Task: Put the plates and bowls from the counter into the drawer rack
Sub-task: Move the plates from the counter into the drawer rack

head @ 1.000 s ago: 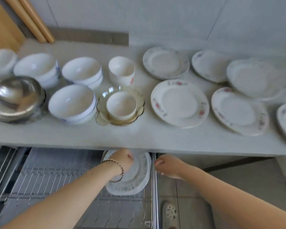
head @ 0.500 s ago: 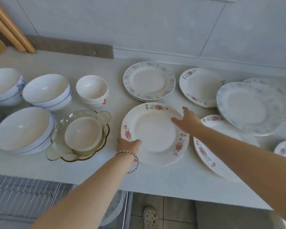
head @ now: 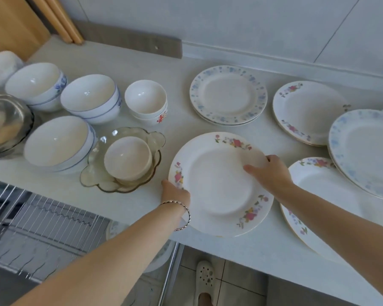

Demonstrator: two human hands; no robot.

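Rack (head: 42, 228) sits low left, below the table (head: 124, 208) edge. One racked plate (head: 113, 228) is mostly hidden by my left forearm. On the table above are a steel bowl (head: 7, 124) and white bowls (head: 58, 142). Then comes a glass dish (head: 91, 175) w/ a small bowl (head: 128, 157) in it, just beside the left hand (head: 175, 193). That hand grips the near-left rim of the flowered plate (head: 217, 184). Its fingers are hidden by the rim, so I can't tell how they lie. Right hand (head: 269, 171) pinches the far-right rim, thumb on the face, fingers (head: 268, 159) curled over the edge. Plate is at the table front, between the dish and the next plate (head: 332, 191). Can't tell if it's clear of the surface.

Risks, imo:
- **Dish:** swinging left and down to the rack, the rim could clip the glass dish, which may skid w/ the bowl inside.
- **Slip:** glazed rim and an edge-only grip, so a slip drops it on the table edge or floor tiles (head: 237, 281).
- **Next plate:** my right wrist is close over it, and pulling back could nudge it toward the table edge.
- **Rack entry:** my arm blocks the view, so a blind entry could knock the racked plate.
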